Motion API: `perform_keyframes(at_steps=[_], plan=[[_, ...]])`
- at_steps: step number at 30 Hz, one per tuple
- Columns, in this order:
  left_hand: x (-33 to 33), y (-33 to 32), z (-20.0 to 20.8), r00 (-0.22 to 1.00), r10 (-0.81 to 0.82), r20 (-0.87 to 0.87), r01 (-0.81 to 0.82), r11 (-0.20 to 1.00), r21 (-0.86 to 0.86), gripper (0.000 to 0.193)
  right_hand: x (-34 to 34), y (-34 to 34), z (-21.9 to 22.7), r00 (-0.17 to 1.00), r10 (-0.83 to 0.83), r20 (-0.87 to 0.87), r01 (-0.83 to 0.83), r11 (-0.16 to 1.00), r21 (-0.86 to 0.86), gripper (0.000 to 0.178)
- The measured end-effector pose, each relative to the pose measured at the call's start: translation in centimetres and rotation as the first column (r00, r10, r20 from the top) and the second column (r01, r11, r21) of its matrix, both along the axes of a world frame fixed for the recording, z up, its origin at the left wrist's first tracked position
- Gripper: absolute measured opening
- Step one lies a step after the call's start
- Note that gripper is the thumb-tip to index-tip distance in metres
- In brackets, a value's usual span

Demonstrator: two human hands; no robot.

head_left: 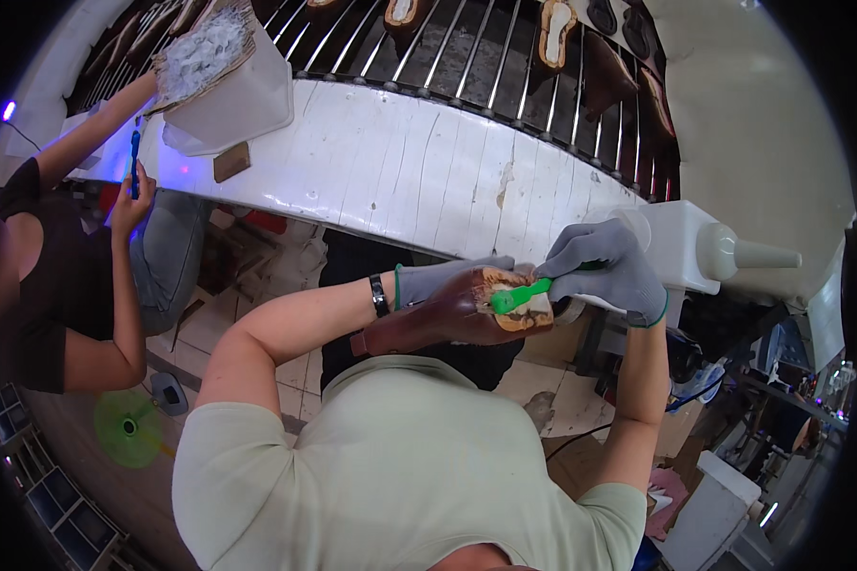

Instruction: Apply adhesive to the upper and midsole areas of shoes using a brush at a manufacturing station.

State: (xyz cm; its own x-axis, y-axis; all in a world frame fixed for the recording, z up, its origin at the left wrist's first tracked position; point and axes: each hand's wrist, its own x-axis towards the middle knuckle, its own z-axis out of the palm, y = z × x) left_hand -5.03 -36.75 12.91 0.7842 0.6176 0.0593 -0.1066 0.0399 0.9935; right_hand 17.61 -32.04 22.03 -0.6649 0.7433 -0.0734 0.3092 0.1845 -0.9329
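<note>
A dark reddish-brown boot upper [438, 316] lies tilted across my front, its tan and white underside turned up. My left hand [448, 278], in a grey knit glove, is closed around the boot from behind; part of its fingers is hidden by the boot. Pinched in my gloved right hand [607, 265] is a green-handled brush [522, 297], its head against the boot's pale underside. Beside my right hand stands a white plastic container [681, 243] with a nozzle [767, 255] pointing right.
A white worktop [400, 171] runs ahead, with a roller rack [467, 67] behind it carrying several shoes. A white bin [238, 105] topped with glue-crusted cardboard [205, 57] stands left. There a co-worker [76, 276] holds a blue-handled tool [135, 162]. A small brown block [231, 162] lies nearby.
</note>
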Motion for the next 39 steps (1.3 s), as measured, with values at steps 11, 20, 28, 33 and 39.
perform_keyframes(at_steps=[11,20,28,33,39], plan=[[-1.6,1.2,2.5,0.958,-0.285,0.017,0.224,0.714,-0.663,0.041,-1.0,2.7,-0.5,0.990,0.140,-0.020,-0.139,0.989,0.040,0.019],[-1.4,1.1,0.1,0.961,-0.149,0.231,0.271,0.649,-0.710,0.042,0.5,2.6,-0.3,0.978,0.203,-0.038,-0.205,0.976,-0.070,0.023],[-1.3,2.7,3.8,0.964,-0.104,0.246,0.234,0.776,-0.586,0.043,0.3,-0.8,2.8,0.985,-0.163,0.064,0.149,0.971,0.185,0.016],[0.9,3.2,3.1,0.991,0.099,0.095,-0.046,0.895,-0.443,0.042,-0.4,-0.4,3.3,0.946,-0.314,0.085,0.280,0.919,0.278,0.013],[1.1,4.5,8.1,0.980,0.096,-0.172,-0.137,0.959,-0.247,0.033,1.3,1.0,3.2,0.931,-0.355,0.080,0.326,0.911,0.253,0.013]])
